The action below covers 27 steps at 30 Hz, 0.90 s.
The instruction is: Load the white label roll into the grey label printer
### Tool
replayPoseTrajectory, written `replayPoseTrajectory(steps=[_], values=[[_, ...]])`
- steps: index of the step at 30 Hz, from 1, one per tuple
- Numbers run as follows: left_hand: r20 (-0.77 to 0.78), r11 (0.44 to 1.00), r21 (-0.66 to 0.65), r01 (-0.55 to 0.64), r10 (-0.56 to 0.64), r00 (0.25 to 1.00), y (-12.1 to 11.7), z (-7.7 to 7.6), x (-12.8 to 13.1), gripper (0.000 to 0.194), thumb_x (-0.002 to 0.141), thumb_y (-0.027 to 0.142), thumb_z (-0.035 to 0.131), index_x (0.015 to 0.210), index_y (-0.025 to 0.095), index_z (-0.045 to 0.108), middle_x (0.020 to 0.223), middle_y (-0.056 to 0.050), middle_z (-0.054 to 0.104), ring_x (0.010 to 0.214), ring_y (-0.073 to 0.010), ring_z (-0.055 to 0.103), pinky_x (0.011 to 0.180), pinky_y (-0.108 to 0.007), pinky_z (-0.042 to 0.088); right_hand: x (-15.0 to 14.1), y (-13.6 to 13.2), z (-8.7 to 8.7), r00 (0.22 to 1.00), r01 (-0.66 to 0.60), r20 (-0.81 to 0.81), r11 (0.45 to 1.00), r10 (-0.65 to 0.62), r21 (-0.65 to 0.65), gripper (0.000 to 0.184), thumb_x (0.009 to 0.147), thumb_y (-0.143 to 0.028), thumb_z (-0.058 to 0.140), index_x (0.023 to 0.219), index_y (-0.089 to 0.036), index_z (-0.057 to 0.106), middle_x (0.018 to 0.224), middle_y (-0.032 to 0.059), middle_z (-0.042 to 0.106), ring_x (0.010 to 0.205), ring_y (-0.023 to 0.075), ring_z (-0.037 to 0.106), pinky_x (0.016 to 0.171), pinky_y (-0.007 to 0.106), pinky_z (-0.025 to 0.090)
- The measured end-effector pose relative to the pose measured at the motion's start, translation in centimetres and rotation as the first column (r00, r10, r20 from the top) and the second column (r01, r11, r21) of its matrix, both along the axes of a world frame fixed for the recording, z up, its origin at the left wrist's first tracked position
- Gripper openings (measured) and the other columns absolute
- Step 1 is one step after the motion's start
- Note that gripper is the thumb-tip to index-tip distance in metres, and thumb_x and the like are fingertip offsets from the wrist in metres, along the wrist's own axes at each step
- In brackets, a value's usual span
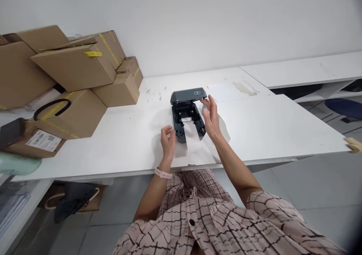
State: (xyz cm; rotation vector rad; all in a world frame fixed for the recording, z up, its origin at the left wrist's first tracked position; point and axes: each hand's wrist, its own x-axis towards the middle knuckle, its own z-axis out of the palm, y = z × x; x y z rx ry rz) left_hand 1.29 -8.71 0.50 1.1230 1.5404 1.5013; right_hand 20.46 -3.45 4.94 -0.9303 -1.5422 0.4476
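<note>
A dark label printer (174,120) sits on the white table with its lid (188,94) raised at the back, so the inside shows. From a roller area inside, a white paper strip (192,136) runs out over the front edge onto the table. My right hand (211,119) is at the printer's right side, fingers spread, fingertips at the lid's right corner; whether they bear its weight is unclear. Beside the front left corner, my left hand (167,142) hovers with bent fingers and a gap to the thumb, seemingly holding nothing.
Cardboard boxes (76,68) are stacked on the table's left side, with a black cable (52,106) over one. A white sheet (223,92) lies behind the printer to the right. A blue stool seat (345,108) stands beyond the right end. Below the table hangs a dark bag (74,198).
</note>
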Motion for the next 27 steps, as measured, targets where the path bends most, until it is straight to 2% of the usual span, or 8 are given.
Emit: replayPoseTrajectory(steps=[4, 7, 9, 13, 17, 22, 24, 27], values=[[-0.053, 0.992, -0.114, 0.054, -0.061, 0.997, 5.3, 1.2, 0.2, 0.045, 0.086, 0.033, 0.065, 0.128, 0.022, 0.055, 0.141, -0.014, 0.060, 0.129, -0.0235, 0.059, 0.103, -0.034, 0.048, 0.3, 4.1, 2.4, 0.995, 0.030, 0.092, 0.995, -0.038, 0.095, 0.070, 0.105, -0.064, 0.034, 0.163, -0.028, 0.019, 0.153, 0.0154, 0.056, 0.152, 0.0283, 0.042, 0.124, 0.059, 0.032], [-0.040, 0.967, -0.208, 0.146, -0.158, 0.987, 8.5, 1.4, 0.6, 0.061, 0.081, 0.028, 0.068, 0.138, 0.021, 0.049, 0.135, -0.014, 0.064, 0.115, -0.0239, 0.067, 0.093, -0.034, 0.052, 0.5, 7.0, 3.7, 0.982, 0.027, 0.179, 0.989, -0.053, 0.144, 0.071, 0.105, -0.065, 0.033, 0.164, -0.027, 0.020, 0.154, 0.0149, 0.054, 0.151, 0.0298, 0.041, 0.123, 0.058, 0.033], [-0.069, 0.964, -0.223, 0.147, -0.166, 0.984, 9.8, 1.3, 0.7, 0.072, 0.075, 0.022, 0.071, 0.142, 0.019, 0.046, 0.128, -0.014, 0.068, 0.106, -0.0244, 0.070, 0.089, -0.035, 0.054, 0.7, 9.0, 4.3, 0.968, 0.021, 0.244, 0.988, -0.059, 0.155, 0.071, 0.104, -0.067, 0.033, 0.162, -0.027, 0.027, 0.156, 0.0141, 0.052, 0.149, 0.0305, 0.044, 0.123, 0.057, 0.035], [-0.104, 0.975, -0.197, 0.099, -0.121, 0.987, 10.6, 0.8, 0.6, 0.073, 0.067, 0.016, 0.075, 0.137, 0.019, 0.054, 0.118, -0.012, 0.074, 0.105, -0.0268, 0.071, 0.090, -0.036, 0.054, 1.1, 12.6, 4.5, 0.934, 0.017, 0.352, 0.989, -0.067, 0.144, 0.072, 0.100, -0.072, 0.034, 0.154, -0.026, 0.043, 0.157, 0.0132, 0.051, 0.148, 0.0310, 0.043, 0.124, 0.054, 0.035], [-0.186, 0.978, -0.181, 0.100, -0.134, 0.973, 10.5, 0.7, 0.5, 0.062, 0.067, 0.015, 0.072, 0.128, 0.024, 0.063, 0.115, -0.010, 0.076, 0.111, -0.0309, 0.069, 0.099, -0.042, 0.051, 1.8, 14.6, 4.7, 0.911, 0.009, 0.406, 0.989, -0.068, 0.146, 0.067, 0.101, -0.069, 0.036, 0.150, -0.026, 0.049, 0.156, 0.0125, 0.052, 0.147, 0.0317, 0.044, 0.123, 0.054, 0.036], [-0.315, 0.982, -0.165, 0.092, -0.141, 0.939, 10.6, 1.1, 0.3, 0.056, 0.067, 0.009, 0.064, 0.121, 0.026, 0.069, 0.110, -0.010, 0.077, 0.111, -0.0357, 0.068, 0.100, -0.049, 0.049, 1.3, 14.0, 4.4, 0.848, 0.046, 0.511, 0.981, -0.138, 0.189, 0.041, 0.104, -0.041, 0.041, 0.132, -0.022, 0.065, 0.134, 0.0118, 0.069, 0.127, 0.0294, 0.059, 0.110, 0.047, 0.047], [-0.330, 0.982, -0.172, 0.073, -0.127, 0.935, 10.7, 1.2, 0.4, 0.060, 0.066, 0.006, 0.062, 0.122, 0.026, 0.069, 0.108, -0.009, 0.077, 0.112, -0.0357, 0.068, 0.102, -0.048, 0.049, 0.1, 13.2, 3.6, 0.736, -0.060, 0.677, 0.995, -0.010, 0.080, 0.034, 0.100, -0.023, 0.045, 0.121, -0.021, 0.072, 0.123, 0.0097, 0.075, 0.117, 0.0275, 0.065, 0.103, 0.044, 0.051], [-0.359, 0.978, -0.198, 0.063, -0.132, 0.924, 10.6, 1.3, 0.5, 0.061, 0.067, 0.005, 0.060, 0.124, 0.025, 0.069, 0.111, -0.009, 0.077, 0.114, -0.0356, 0.067, 0.103, -0.048, 0.048, -2.2, 12.2, 2.0, 0.362, -0.139, 0.895, 0.965, 0.259, -0.223, 0.033, 0.089, -0.010, 0.055, 0.111, -0.020, 0.077, 0.110, 0.0107, 0.080, 0.107, 0.0290, 0.073, 0.101, 0.045, 0.051]])
